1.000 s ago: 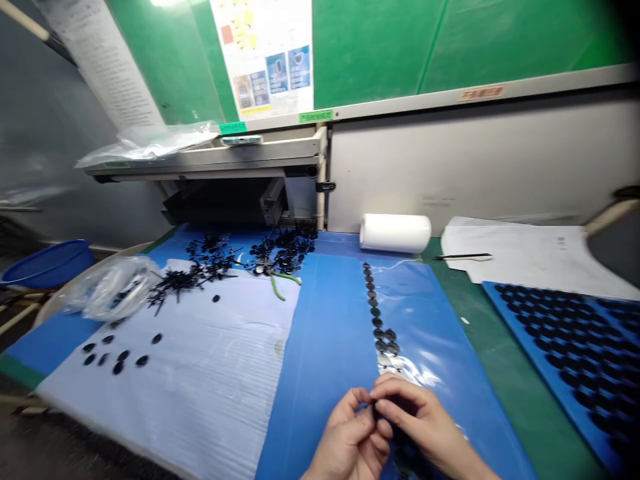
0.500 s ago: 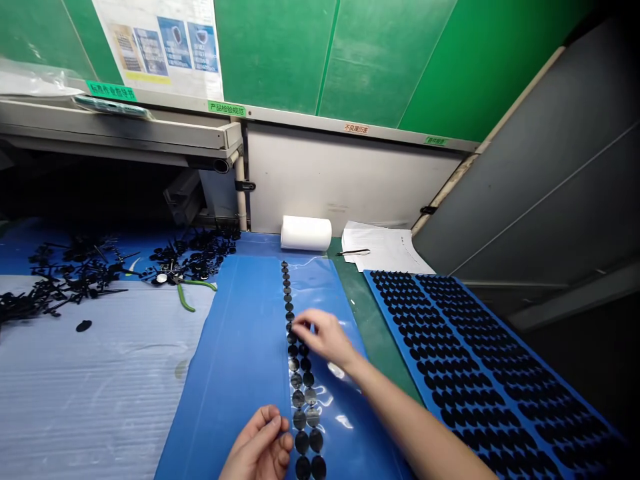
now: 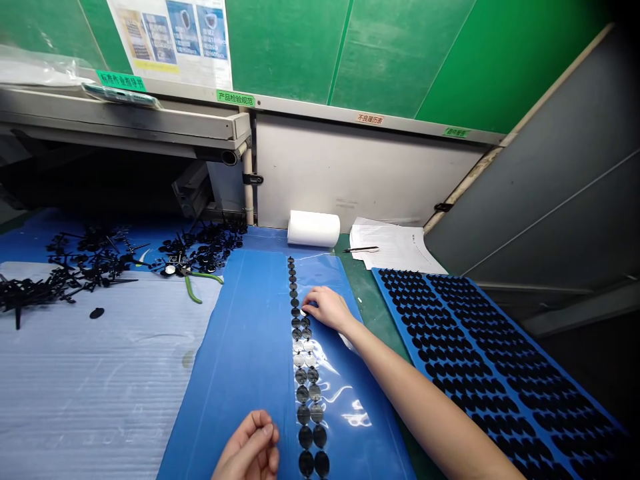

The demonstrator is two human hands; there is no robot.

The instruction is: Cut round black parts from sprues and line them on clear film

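1. Over the clear plastic sheet on the blue mat, the right hand sits near the top of the discs, reaching in from the lower right on a long, almost straight arm.
2. Its fingers are pressed together and slightly curled, with the tips down just beside the discs; no pinch shows.
3. The left hand is at the bottom of the view, just left of the discs, over the blue mat. Its fingers curl loosely toward the palm, and I cannot tell whether anything lies between them.
4. Round black discs run down the plastic sheet in a single row at the top, then a double row to the bottom of the view. Some look silver under the glare.
5. Farther left, green-handled pliers lie beside a heap of black plastic pieces.
6. Beyond the mat stand a white roll and papers. To the right lies a blue tray of black discs.
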